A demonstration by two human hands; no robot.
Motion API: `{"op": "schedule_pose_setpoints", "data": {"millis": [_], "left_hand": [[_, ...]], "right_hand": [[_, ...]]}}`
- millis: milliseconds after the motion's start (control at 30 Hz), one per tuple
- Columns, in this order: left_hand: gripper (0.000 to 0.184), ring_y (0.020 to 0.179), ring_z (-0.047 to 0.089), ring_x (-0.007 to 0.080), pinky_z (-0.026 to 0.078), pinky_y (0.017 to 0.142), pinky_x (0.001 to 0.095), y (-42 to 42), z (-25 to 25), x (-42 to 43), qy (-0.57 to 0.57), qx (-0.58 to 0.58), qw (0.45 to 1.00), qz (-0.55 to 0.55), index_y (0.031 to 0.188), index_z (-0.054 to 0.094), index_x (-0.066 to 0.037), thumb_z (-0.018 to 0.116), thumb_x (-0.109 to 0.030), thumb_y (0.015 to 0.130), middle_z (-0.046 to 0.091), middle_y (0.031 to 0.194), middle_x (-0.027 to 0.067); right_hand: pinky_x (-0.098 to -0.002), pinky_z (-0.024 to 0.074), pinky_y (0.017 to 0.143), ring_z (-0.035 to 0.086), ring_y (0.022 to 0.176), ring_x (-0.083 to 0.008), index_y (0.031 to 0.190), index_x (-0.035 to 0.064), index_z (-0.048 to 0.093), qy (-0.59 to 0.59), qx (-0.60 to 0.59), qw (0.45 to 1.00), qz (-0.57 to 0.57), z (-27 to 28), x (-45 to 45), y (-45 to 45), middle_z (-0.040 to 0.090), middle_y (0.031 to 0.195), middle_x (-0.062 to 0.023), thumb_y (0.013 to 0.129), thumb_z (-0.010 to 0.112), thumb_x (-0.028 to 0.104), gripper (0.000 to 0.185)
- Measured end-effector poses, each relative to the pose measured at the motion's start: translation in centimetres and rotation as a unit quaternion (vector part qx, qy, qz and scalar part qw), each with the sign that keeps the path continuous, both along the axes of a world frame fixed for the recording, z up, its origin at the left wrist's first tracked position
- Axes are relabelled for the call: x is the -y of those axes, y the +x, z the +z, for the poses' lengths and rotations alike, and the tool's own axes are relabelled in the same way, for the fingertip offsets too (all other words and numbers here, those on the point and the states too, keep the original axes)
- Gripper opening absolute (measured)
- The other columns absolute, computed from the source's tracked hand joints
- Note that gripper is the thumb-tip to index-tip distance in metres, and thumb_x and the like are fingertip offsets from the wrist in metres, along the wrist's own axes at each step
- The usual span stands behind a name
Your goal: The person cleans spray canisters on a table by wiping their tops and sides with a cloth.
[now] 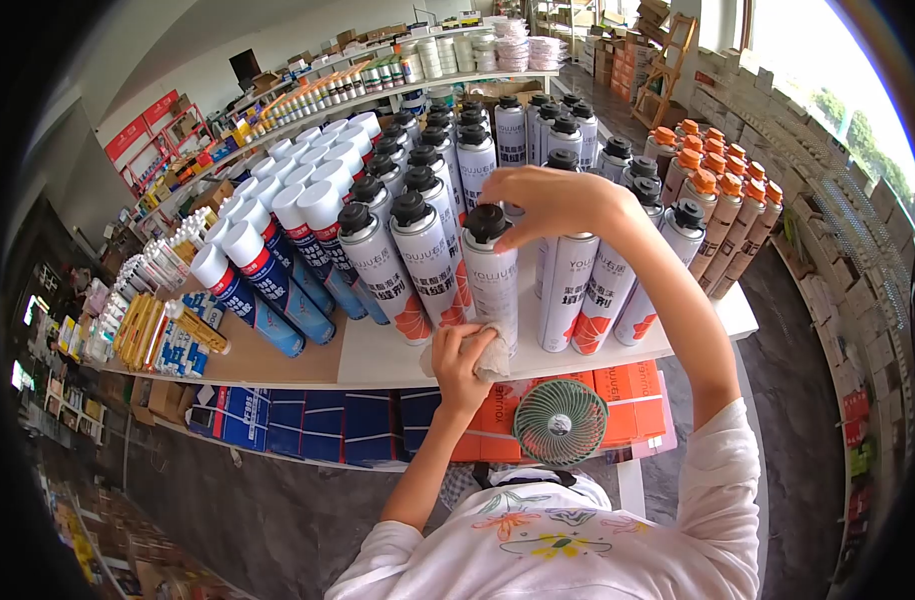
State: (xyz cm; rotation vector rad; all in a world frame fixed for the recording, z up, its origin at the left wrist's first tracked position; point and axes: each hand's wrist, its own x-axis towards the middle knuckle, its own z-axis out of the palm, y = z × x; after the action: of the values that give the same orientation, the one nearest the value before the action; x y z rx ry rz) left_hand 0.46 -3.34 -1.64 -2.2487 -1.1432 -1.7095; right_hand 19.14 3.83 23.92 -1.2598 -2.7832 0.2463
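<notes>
A white foam can [491, 280] with a black cap stands at the front of the table, close to me. My right hand [558, 205] reaches over from the right, its thumb and fingers curved around the can's top by the cap. Low on the same can, my left hand [458, 372] presses a crumpled pale cloth [494, 358] against its side. Matching white cans [418, 262] stand in rows to the left, behind and to the right [570, 290]. Part of the rows behind is hidden by my right hand and forearm.
Blue cans with white caps [263, 285] fill the table's left part; orange-capped brown cans [723, 215] stand at the right. Under the tabletop [378, 355] lie blue boxes [318, 420] and orange boxes [628, 395]. A small green fan [561, 422] is before my chest.
</notes>
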Motion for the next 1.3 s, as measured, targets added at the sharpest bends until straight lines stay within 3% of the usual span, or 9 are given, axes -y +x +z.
{"op": "schedule_pose_setpoints", "data": {"millis": [300,433,567,733,800,967,1067,1133,1300], "left_hand": [[0.033,0.090,0.057,0.0282,0.046,0.078,0.0405,1.0,7.5,-0.3,0.081,0.049,0.995,-0.013,0.099,0.074,-0.009,0.078,-0.006,0.066,0.064,0.097,0.0057],[0.031,0.089,0.056,0.0276,0.045,0.077,0.0394,1.2,11.4,-1.8,0.094,-0.007,0.995,-0.019,0.097,0.074,-0.011,0.079,-0.011,0.067,0.064,0.099,0.0031],[0.039,0.091,0.055,0.0284,0.044,0.081,0.0419,0.8,9.7,-1.9,0.099,-0.044,0.994,-0.002,0.102,0.073,-0.012,0.081,-0.011,0.063,0.064,0.101,0.0023],[0.036,0.091,0.054,0.0290,0.045,0.082,0.0426,0.3,-0.4,-1.5,0.045,-0.106,0.993,-0.017,0.099,0.073,-0.012,0.075,-0.007,0.063,0.064,0.101,0.0035],[0.027,0.089,0.054,0.0293,0.045,0.080,0.0422,0.6,-1.1,-1.2,0.030,-0.107,0.994,-0.016,0.095,0.074,-0.010,0.067,-0.009,0.070,0.063,0.096,0.0049],[0.023,0.090,0.055,0.0283,0.045,0.078,0.0407,0.9,5.7,-1.6,0.100,-0.052,0.994,0.005,0.095,0.075,-0.009,0.071,-0.021,0.076,0.065,0.098,0.0051],[0.028,0.090,0.055,0.0261,0.045,0.079,0.0403,1.5,9.0,-1.7,0.137,-0.016,0.990,0.030,0.095,0.075,-0.012,0.076,-0.012,0.067,0.064,0.099,0.0012],[0.026,0.091,0.056,0.0292,0.045,0.079,0.0398,1.3,8.2,-2.4,0.146,0.014,0.987,0.058,0.093,0.075,-0.010,0.072,-0.032,0.079,0.065,0.100,0.0057],[0.029,0.091,0.055,0.0276,0.045,0.080,0.0415,-0.4,-1.0,-1.8,0.121,-0.051,0.991,0.015,0.097,0.074,-0.013,0.069,-0.036,0.081,0.064,0.101,0.0026]], "right_hand": [[-0.0375,0.0548,0.097,0.070,0.108,-0.0255,0.129,0.0083,0.067,-0.064,-0.209,0.971,0.097,-3.4,-3.6,1.2,0.074,0.115,-0.0126,0.081,0.081,0.015,0.050],[-0.0381,0.0562,0.088,0.072,0.097,-0.0295,0.121,0.0089,0.072,-0.028,-0.130,0.990,0.040,-1.5,-1.3,-0.2,0.074,0.104,-0.0173,0.079,0.080,0.014,0.043],[-0.0403,0.0558,0.084,0.071,0.095,-0.0334,0.115,0.0005,0.072,0.037,-0.148,0.988,0.019,-2.3,-1.2,-0.4,0.073,0.101,-0.0219,0.078,0.079,0.021,0.043],[-0.0422,0.0568,0.079,0.070,0.084,-0.0400,0.096,-0.0046,0.075,0.094,-0.169,0.981,-0.006,-2.7,-0.3,-0.8,0.071,0.086,-0.0243,0.075,0.077,0.020,0.033],[-0.0405,0.0572,0.081,0.072,0.086,-0.0374,0.107,-0.0002,0.075,0.106,-0.091,0.989,-0.040,-2.4,0.0,-1.2,0.073,0.090,-0.0217,0.078,0.077,0.019,0.035],[-0.0412,0.0578,0.079,0.071,0.082,-0.0389,0.099,-0.0014,0.076,0.132,-0.106,0.985,-0.046,-2.3,0.2,-1.5,0.072,0.084,-0.0229,0.075,0.080,0.024,0.035],[-0.0414,0.0576,0.078,0.070,0.077,-0.0399,0.089,-0.0074,0.075,0.165,-0.152,0.973,-0.062,-3.0,0.9,-2.3,0.069,0.076,-0.0251,0.076,0.081,0.037,0.047],[-0.0428,0.0575,0.071,0.069,0.072,-0.0403,0.078,-0.0075,0.071,0.196,-0.142,0.967,-0.076,-3.8,1.5,-3.3,0.067,0.071,-0.0245,0.079,0.078,0.038,0.046],[-0.0429,0.0574,0.066,0.069,0.069,-0.0401,0.073,-0.0059,0.069,0.254,-0.145,0.954,-0.064,-4.4,1.4,-4.5,0.066,0.069,-0.0236,0.081,0.076,0.035,0.043]]}}
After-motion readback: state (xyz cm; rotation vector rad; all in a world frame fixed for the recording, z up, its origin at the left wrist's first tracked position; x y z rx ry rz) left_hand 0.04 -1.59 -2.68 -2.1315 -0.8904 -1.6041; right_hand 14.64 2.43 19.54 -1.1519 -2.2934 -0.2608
